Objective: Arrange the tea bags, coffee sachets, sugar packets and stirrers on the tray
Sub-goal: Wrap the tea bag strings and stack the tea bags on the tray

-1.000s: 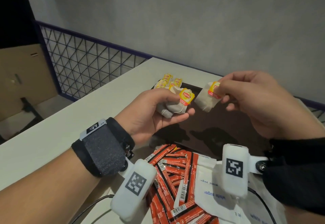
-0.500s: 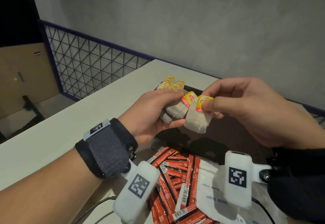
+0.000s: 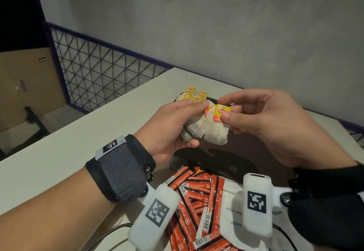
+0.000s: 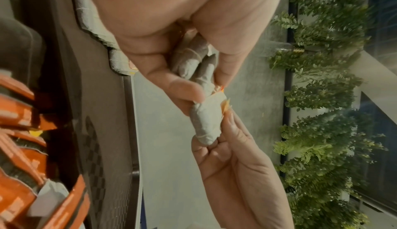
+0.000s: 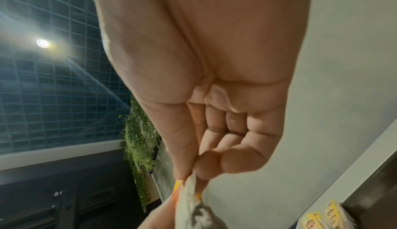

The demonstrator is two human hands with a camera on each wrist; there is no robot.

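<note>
The left hand (image 3: pixel 167 130) was curled round a small bunch of tea bags (image 3: pixel 194 127), held above the far part of the dark tray (image 3: pixel 254 152). The right hand (image 3: pixel 275 124) pinched the yellow tag of one more tea bag (image 3: pixel 215 132) between thumb and forefinger, pressing that bag against the bunch. Each held bag hung with its long axis roughly upright, tag end up and pouch end down towards the tray. Further tea bags (image 3: pixel 194 94) lay in a cluster at the tray's far left corner. Nearer the person, red coffee sachets (image 3: pixel 199 197) lay heaped at mixed angles, and white sugar packets (image 3: pixel 232 211) sat just beside them on the right. The tray rested on a pale worktop (image 3: pixel 78 142).
</note>
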